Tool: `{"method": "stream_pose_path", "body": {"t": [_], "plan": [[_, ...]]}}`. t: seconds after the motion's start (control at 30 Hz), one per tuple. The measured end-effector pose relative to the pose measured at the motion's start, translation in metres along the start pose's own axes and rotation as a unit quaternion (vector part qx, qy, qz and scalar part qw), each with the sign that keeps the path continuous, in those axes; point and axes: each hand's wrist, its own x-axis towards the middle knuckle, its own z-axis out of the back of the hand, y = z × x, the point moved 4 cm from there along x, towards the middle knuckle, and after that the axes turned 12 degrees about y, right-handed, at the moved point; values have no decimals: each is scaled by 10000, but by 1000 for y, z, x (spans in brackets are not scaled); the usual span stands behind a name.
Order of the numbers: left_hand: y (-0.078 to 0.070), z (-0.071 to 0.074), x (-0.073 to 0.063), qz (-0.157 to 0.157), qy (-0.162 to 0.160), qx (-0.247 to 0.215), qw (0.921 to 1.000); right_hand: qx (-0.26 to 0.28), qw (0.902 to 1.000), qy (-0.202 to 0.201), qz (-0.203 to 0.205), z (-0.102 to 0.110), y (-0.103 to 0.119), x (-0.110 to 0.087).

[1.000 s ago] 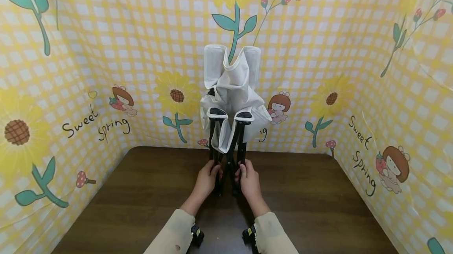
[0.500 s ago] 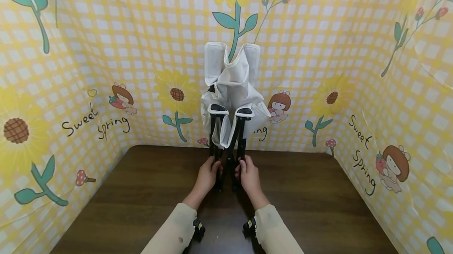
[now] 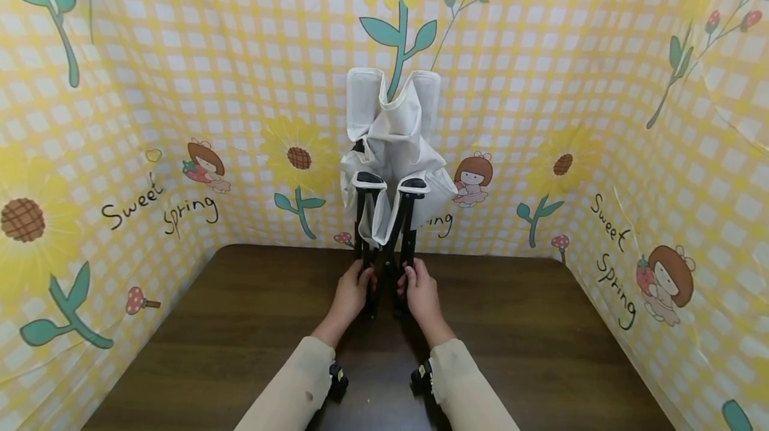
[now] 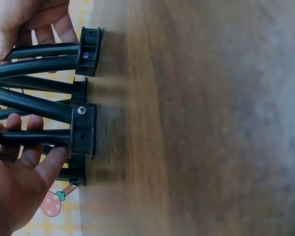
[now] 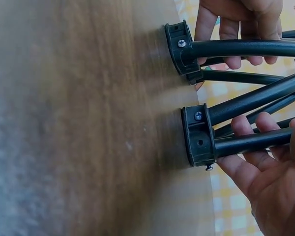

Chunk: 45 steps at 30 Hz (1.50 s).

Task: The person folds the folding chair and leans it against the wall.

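Note:
A folded camping chair (image 3: 401, 125) with white fabric and black tube legs (image 3: 408, 244) stands upright in the middle of the head view. My left hand (image 3: 350, 294) grips the legs on the left side, low down. On the right side, my right hand (image 3: 423, 294) holds the legs at about the same height. The left wrist view has fingers curled around a tube just above a black foot bracket (image 4: 82, 130) with a screw. A similar foot bracket (image 5: 198, 135) shows beside my right hand in the right wrist view. Whether every foot touches the tabletop I cannot tell.
A dark brown wooden table (image 3: 529, 337) lies under the chair. A yellow checked cloth (image 3: 240, 71) with printed flowers and figures hangs around its back and sides, close behind the chair.
The chair and both hands have moved slightly away from the body, toward the table's back edge. The grip of both hands looks the same.

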Motion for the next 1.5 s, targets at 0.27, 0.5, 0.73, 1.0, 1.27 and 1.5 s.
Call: {"method": "stream_pose_path", "body": {"t": [0.27,0.5,0.73,1.0,1.27,1.5], "plan": [[3,-2,5,52,36,-29,10000,92,9999,4,-68,0,-4,3],[5,-1,9,129,36,-26,9999,1,10000,27,-80,-1,-4,7],[3,1,15,120,-6,3,9999,-72,9999,43,-138,-1,-4,13],[9,1,22,160,-144,-3,9998,-203,9997,37,-142,-3,-6,19],[8,3,27,153,-243,47,9996,-262,9995,-25,-157,-5,-6,26],[5,3,31,267,-252,126,9992,-226,9995,-31,-198,-5,-5,30]]}}
